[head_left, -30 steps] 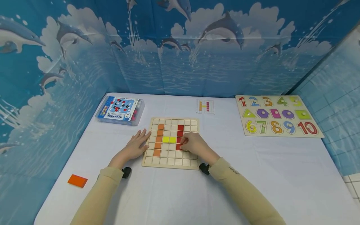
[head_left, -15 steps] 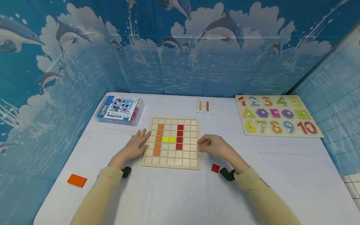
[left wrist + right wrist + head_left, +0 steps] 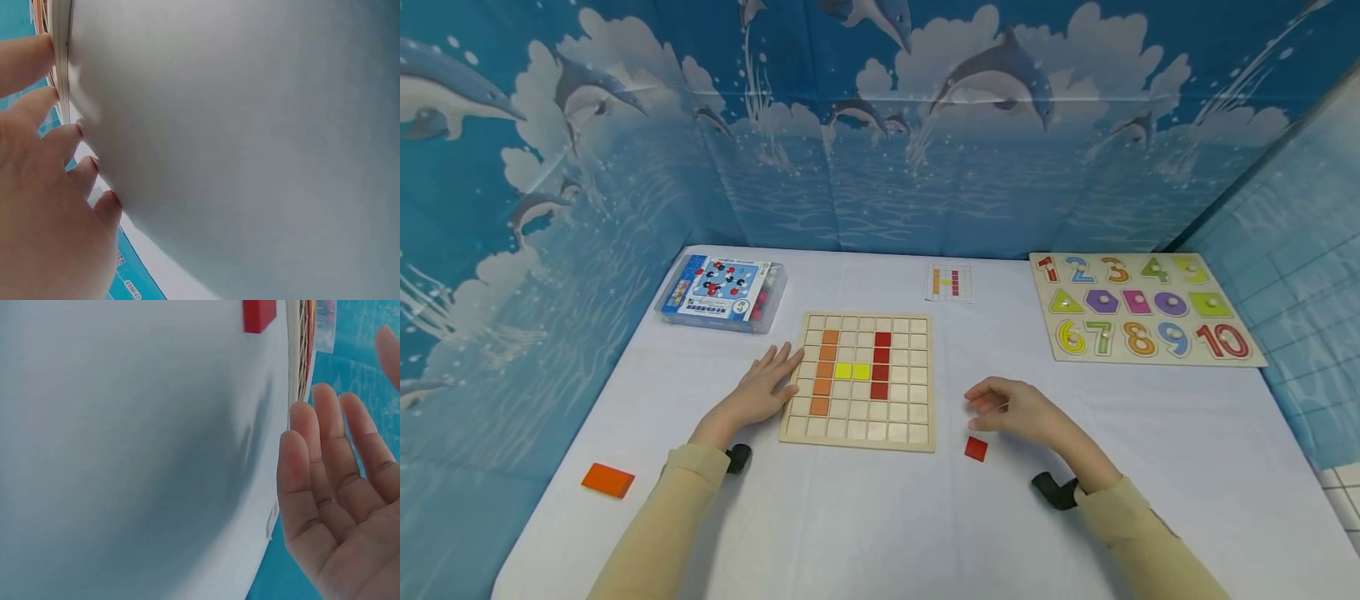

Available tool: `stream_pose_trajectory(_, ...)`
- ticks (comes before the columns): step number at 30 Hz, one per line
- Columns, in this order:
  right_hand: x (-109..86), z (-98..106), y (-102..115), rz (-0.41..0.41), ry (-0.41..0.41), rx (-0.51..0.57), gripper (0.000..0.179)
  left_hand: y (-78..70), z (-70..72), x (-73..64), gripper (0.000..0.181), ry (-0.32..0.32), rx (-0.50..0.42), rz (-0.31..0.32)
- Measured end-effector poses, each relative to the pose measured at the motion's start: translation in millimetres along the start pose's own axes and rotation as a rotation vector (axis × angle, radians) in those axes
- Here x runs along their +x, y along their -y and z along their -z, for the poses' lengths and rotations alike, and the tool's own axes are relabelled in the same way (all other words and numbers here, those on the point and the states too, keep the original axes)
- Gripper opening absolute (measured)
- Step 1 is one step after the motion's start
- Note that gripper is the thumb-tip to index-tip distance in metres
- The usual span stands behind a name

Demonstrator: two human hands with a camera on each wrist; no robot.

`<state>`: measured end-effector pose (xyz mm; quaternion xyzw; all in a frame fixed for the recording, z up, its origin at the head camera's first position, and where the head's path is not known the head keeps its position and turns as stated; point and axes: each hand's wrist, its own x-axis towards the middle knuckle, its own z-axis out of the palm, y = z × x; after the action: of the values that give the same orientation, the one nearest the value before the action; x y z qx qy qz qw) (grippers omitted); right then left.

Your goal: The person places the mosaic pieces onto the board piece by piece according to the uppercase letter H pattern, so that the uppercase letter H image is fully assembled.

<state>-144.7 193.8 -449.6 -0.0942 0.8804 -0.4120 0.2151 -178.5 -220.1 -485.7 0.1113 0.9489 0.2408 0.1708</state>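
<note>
A square wooden grid board [image 3: 857,431] lies on the white table, with an orange column [image 3: 825,371], a yellow pair of tiles [image 3: 853,372] and a red column [image 3: 881,367] set in its cells. Against its left edge rests my left hand [image 3: 756,392], fingers spread and straight; the left wrist view shows fingertips touching the board's side. My right hand [image 3: 1018,410] hovers right of the board, fingers loosely bent and holding nothing. Just below its thumb lies a loose red square tile [image 3: 976,449], which also appears as a red block [image 3: 259,314] in the right wrist view.
An orange rectangular stack [image 3: 607,481] lies at the front left. Behind the board are a clear plastic box [image 3: 722,292] with a molecule label and a small pattern card [image 3: 950,283]. A number-and-shape puzzle board [image 3: 1138,321] lies at the back right.
My right hand has left the board's red column and moved right and toward me, uncovering the loose red tile. The left hand stays in place.
</note>
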Motion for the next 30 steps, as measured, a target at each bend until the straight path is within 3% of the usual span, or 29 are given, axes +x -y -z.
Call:
stream_pose_trajectory(16,-11.6,-5,-4,0.001,-0.007,0.02,0.046,-3.0,4.0,-1.0,0.065,0.014,-0.01,0.008)
stream_pose_trajectory(24,-9.8,-12,-6,0.045,0.033,-0.076,0.039,-4.3,4.5,-1.7,0.065,0.008,-0.007,0.005)
stream_pose_trajectory(30,-11.0,-18,-2,0.035,0.056,-0.16,0.038,-5.6,5.6,-3.0,0.065,0.013,-0.013,0.012)
